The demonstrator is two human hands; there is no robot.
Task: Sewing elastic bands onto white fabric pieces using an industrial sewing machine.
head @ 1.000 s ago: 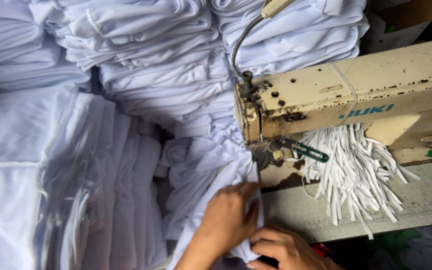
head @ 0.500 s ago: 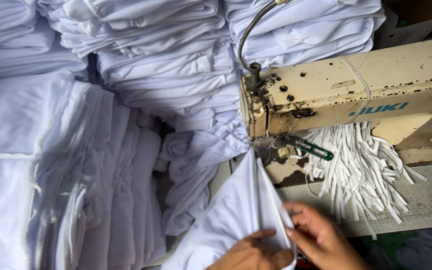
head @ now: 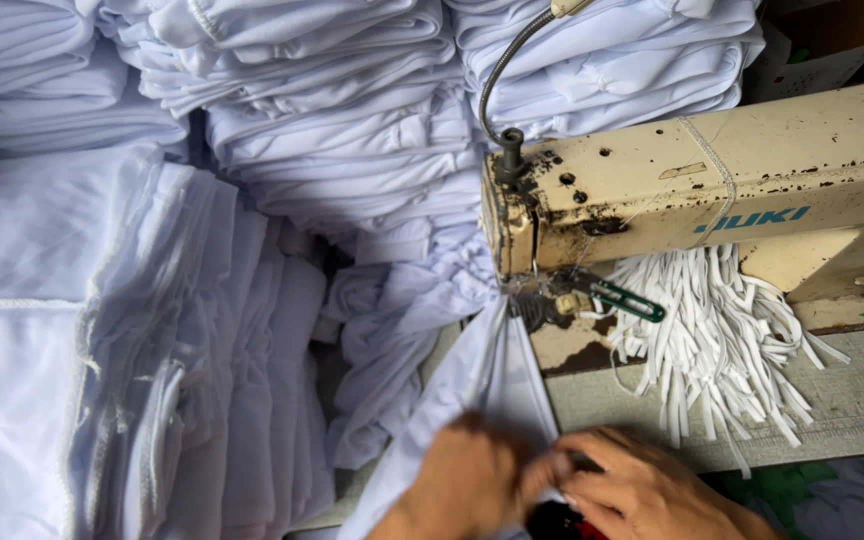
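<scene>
A white fabric piece [head: 482, 385] runs from under the needle of a worn cream sewing machine [head: 712, 195] down toward me. My left hand [head: 462, 485] rests on its near end at the bottom of the view, fingers pinching the cloth. Beside it, my right hand [head: 642, 490] grips the same cloth edge, fingers curled and touching the left hand. Both hands are blurred by motion.
Tall stacks of folded white garments [head: 322, 110] fill the back and left. A bundle of white elastic strips [head: 722, 340] lies on the grey machine table [head: 852, 400] under the machine arm. A green-handled tool [head: 627, 300] sits by the needle. A flexible lamp neck [head: 502, 70] rises above.
My hands have come together on the near end of the cloth; the left hand moved up onto it and the right hand shifted left to meet it.
</scene>
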